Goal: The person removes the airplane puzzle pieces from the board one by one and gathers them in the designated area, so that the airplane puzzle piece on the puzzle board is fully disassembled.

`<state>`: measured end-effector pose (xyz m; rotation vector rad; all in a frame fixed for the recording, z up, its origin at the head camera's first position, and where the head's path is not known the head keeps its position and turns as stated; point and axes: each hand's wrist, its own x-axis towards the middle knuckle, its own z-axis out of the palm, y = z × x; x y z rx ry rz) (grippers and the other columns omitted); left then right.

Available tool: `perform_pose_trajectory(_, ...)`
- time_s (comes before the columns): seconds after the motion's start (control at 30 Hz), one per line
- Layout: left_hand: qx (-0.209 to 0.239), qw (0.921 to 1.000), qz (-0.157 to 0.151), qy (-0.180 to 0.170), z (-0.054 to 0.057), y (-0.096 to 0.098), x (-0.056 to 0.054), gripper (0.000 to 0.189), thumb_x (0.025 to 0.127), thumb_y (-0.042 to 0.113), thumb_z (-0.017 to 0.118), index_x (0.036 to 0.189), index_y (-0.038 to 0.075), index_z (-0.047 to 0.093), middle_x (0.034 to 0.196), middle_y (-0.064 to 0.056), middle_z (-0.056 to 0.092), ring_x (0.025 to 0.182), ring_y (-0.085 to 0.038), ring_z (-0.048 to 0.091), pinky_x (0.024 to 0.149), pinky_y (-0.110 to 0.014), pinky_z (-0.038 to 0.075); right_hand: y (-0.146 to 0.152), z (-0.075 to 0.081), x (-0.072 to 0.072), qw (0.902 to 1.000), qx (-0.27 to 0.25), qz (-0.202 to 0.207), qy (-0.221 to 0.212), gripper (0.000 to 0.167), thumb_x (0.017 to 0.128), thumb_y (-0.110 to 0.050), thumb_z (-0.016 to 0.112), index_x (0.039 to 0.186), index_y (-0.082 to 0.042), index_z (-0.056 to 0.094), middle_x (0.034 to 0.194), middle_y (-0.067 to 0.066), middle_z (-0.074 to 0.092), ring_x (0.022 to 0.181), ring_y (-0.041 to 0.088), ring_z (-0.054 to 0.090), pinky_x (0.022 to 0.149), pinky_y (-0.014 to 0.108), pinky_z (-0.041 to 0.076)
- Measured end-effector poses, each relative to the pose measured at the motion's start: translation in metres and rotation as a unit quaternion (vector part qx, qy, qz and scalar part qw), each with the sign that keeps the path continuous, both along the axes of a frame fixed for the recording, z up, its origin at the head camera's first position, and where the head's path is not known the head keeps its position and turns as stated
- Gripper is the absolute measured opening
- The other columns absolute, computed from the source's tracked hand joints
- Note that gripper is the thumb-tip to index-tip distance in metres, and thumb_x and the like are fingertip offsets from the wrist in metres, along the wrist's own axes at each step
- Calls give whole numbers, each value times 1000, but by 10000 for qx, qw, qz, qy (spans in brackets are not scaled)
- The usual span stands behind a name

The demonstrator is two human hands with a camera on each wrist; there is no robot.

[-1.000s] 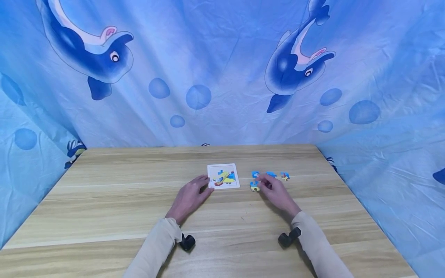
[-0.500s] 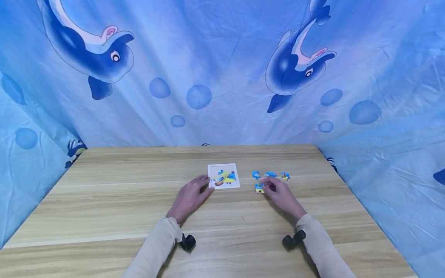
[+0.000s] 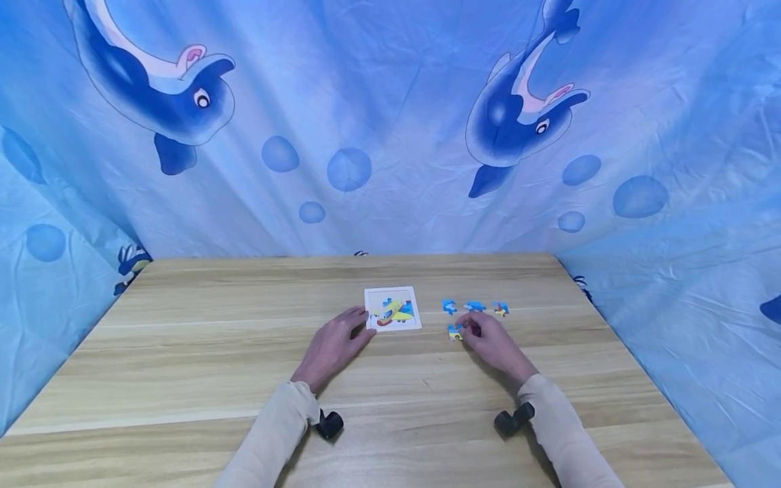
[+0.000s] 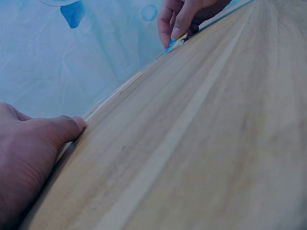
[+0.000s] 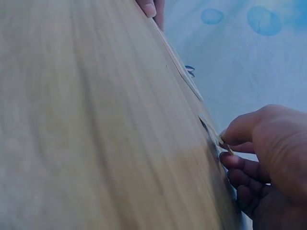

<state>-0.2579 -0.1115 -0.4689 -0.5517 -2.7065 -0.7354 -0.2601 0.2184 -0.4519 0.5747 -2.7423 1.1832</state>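
My left hand [image 3: 332,340] rests at the left side of a square, white-rimmed puzzle board [image 3: 388,290]. Its thumb and fingertips touch the board's near left corner, the thumb stretched out straight in the left wrist view. Inside the rim lies a partly assembled yellow airplane picture [image 3: 396,312]. To the right of the board, my right hand [image 3: 491,340] pinches a blue and yellow puzzle piece [image 3: 454,333] between thumb and fingers. That piece [image 4: 175,43] is tilted, close over the tabletop in the left wrist view; the fingers partly cover it.
Three loose puzzle pieces lie in a row just beyond the right hand: a blue one [image 3: 449,306], another blue one [image 3: 474,306], and one with red and yellow [image 3: 501,309]. A blue dolphin-print curtain [image 3: 390,203] encloses the wooden table [image 3: 244,291] at back and sides.
My right hand has shifted slightly right and toward me with the pinched piece, uncovering more of the two blue pieces behind it. The piece now looks slightly more tilted. The left hand stays put.
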Motion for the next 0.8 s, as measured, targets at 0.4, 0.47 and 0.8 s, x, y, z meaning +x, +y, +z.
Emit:
perform_pose_trajectory(0.4, -34, 10000, 30, -82, 1, 0, -1, 49, 93, 45, 60, 129, 12, 62, 138, -7, 55, 129, -26, 49, 105, -44, 42, -6, 4, 1, 9917, 1085, -521, 447, 12, 87, -9, 65, 99, -6, 64, 83, 0, 56, 79, 17, 50, 73, 32, 45)
perform_pose_trajectory(0.47, -34, 9999, 34, -90, 1, 0, -1, 49, 93, 45, 60, 130, 12, 62, 138, -7, 55, 129, -26, 49, 105, -44, 42, -7, 4, 3, 9887, 1241, -671, 511, 13, 87, -11, 64, 99, -7, 63, 87, 1, 56, 85, 20, 50, 77, 35, 43)
perform_pose_trajectory(0.8, -3, 10000, 13, -54, 0, 0, -1, 48, 93, 43, 62, 128, 11, 63, 137, -8, 55, 128, -26, 50, 104, -45, 43, 0, -1, 0, 9938, 764, -543, 594, 8, 89, -12, 65, 96, -8, 63, 85, 0, 56, 79, 15, 51, 70, 30, 47)
